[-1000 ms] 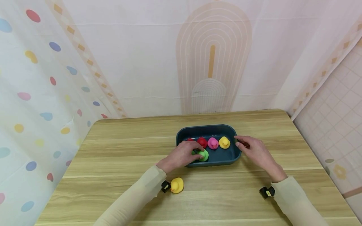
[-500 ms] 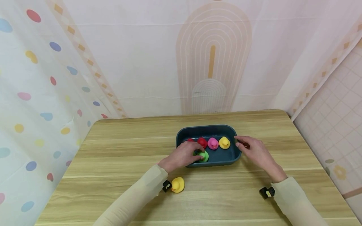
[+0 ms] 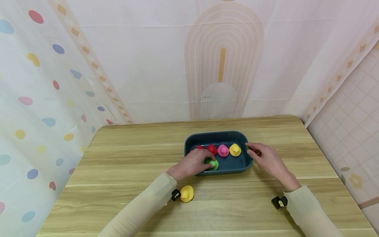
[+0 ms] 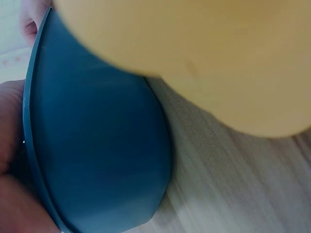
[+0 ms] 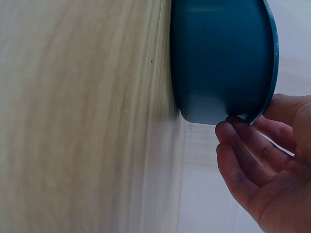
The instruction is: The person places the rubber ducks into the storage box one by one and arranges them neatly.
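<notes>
Black wrist units (image 3: 276, 202) bore yellow markings (image 3: 281, 203) I couldn't read; a yellow duck (image 3: 187, 194) sat on the table (image 3: 225, 212). Left hand (image 3: 190, 162) pinched a green duck (image 3: 214, 163) inside the blue tray (image 3: 228, 171), right hand (image 3: 267, 158) gripped its rim; beyond sat a red duck (image 3: 211, 149), pink duck (image 3: 223, 150), another yellow duck (image 3: 235, 150).

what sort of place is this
Probably an indoor tabletop set-up, perhaps for play or recording: a wood-grain table, patterned cloth hung behind it, and a blue tub holding toy ducks.
</notes>
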Available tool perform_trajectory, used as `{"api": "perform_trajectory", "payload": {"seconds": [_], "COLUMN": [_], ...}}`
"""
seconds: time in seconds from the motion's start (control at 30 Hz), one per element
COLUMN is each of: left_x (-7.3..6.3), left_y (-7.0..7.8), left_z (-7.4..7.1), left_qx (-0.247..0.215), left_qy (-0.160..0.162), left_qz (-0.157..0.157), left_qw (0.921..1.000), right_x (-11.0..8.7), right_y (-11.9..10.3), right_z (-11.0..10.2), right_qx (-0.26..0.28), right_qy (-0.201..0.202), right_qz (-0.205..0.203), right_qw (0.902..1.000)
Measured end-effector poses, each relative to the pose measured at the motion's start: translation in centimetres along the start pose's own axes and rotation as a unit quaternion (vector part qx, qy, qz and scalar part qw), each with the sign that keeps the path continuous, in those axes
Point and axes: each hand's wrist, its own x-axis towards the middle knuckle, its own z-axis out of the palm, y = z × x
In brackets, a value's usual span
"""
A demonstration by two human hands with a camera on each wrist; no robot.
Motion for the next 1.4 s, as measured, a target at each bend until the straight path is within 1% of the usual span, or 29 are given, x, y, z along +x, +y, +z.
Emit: {"api": "perform_trajectory", "payload": {"seconds": [0.23, 0.37, 0.5, 0.57, 0.7, 0.83, 1.0, 1.13, 1.4], "left_x": [-0.2, -0.7, -1.6, -2.2, -3.3, -4.4, -5.8, -6.9, -8.8], "left_y": [0.0, -0.2, -0.4, -0.6, -1.0, -1.5, -2.1, -2.4, -3.5], "left_z": [-0.1, -0.3, -0.5, -0.7, -1.2, -1.6, -1.9, -2.1, -2.2], "left_qx": [0.000, -0.012, -0.050, -0.072, -0.102, -0.117, -0.136, -0.138, -0.112], "left_qy": [0.000, 0.011, 0.033, 0.047, 0.082, 0.113, 0.131, 0.145, 0.167], "left_qz": [0.001, 0.005, 0.007, 0.007, 0.017, 0.027, 0.032, 0.026, 0.018], "left_qw": [1.0000, 0.9998, 0.9982, 0.9962, 0.9912, 0.9862, 0.9815, 0.9795, 0.9795], "right_x": [0.1, 0.1, 0.1, 0.1, 0.1, 0.1, 0.0, -0.1, -0.2], "right_y": [0.1, 0.0, 0.0, 0.0, -0.1, 0.0, 0.2, 0.3, 0.5], "right_z": [0.0, 0.1, 0.0, 0.0, -0.1, -0.2, -0.3, -0.3, -0.5], "right_qx": [0.004, 0.007, 0.007, 0.008, 0.008, 0.008, 0.004, 0.001, 0.001], "right_qy": [-0.002, -0.003, -0.006, -0.006, -0.004, -0.003, -0.002, -0.002, -0.007], "right_qz": [0.005, 0.005, 0.007, 0.009, 0.009, 0.005, 0.005, 0.006, 0.009], "right_qw": [1.0000, 1.0000, 0.9999, 0.9999, 0.9999, 0.9999, 1.0000, 1.0000, 0.9999]}}
